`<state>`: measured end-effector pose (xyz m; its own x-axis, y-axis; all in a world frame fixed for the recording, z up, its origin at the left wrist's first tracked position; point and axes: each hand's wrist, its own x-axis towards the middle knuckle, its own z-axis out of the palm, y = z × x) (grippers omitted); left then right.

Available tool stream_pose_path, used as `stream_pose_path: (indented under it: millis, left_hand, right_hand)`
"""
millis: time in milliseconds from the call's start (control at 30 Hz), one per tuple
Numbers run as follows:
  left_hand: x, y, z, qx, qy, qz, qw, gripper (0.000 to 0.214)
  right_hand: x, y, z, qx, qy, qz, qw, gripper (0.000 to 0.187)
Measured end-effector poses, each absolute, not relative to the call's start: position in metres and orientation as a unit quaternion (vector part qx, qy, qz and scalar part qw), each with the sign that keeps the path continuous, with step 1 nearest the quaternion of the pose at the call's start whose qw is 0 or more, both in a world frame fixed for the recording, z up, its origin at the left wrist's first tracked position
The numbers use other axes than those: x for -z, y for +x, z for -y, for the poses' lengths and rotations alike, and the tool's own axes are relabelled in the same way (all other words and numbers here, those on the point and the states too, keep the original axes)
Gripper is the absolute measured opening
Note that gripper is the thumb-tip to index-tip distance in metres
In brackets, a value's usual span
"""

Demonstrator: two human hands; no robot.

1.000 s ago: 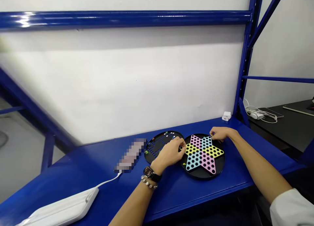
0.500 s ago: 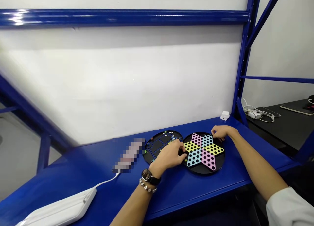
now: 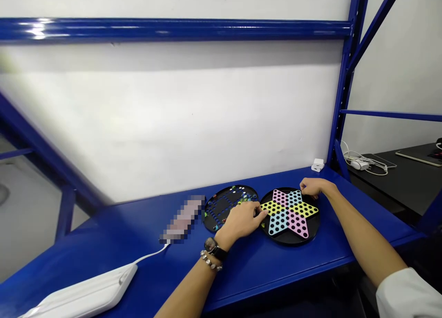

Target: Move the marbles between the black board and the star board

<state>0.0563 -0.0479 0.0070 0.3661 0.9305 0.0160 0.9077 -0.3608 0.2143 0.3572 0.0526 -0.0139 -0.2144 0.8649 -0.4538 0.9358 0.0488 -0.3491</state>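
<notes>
A round black Chinese checkers board [image 3: 313,226] with a pink, blue and yellow star full of holes lies on the blue table. Its left star tip is under the thumb of my left hand [image 3: 243,219], whose other fingers curl at the board's left rim. My right hand [image 3: 311,187] is closed at the back right rim, fingertips mostly hidden. Left of this board, and partly behind my left hand, lies a second round black tray [image 3: 221,204] holding colourful marbles and several small white pieces.
A white power strip [image 3: 83,292] lies at the front left, its cable running to a blurred-out flat object [image 3: 183,219]. A white charger [image 3: 317,164] stands at the back right. Blue rack posts [image 3: 340,101] and a rail frame the table; tangled cables [image 3: 362,161] lie on the black desk.
My left thumb has moved up and right onto the star's left tip. The star has turned slightly, its lower right tip shifting right. My right hand stays at the rim. The view has tilted up a little.
</notes>
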Motion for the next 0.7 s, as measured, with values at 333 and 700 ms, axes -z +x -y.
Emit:
stream_pose_path:
  millis: [333, 700]
  left_hand:
    - [-0.017, 0.055, 0.05, -0.053, 0.824, -0.531, 0.191, 0.025]
    - [-0.021, 0.066, 0.056, -0.032, 0.822, -0.544, 0.167, 0.013]
  right_hand:
    - [0.016, 0.359, -0.054, 0.29, 0.631, -0.716, 0.064, 0.004]
    - [0.009, 0.352, -0.048, 0.28, 0.634, -0.719, 0.049, 0.007]
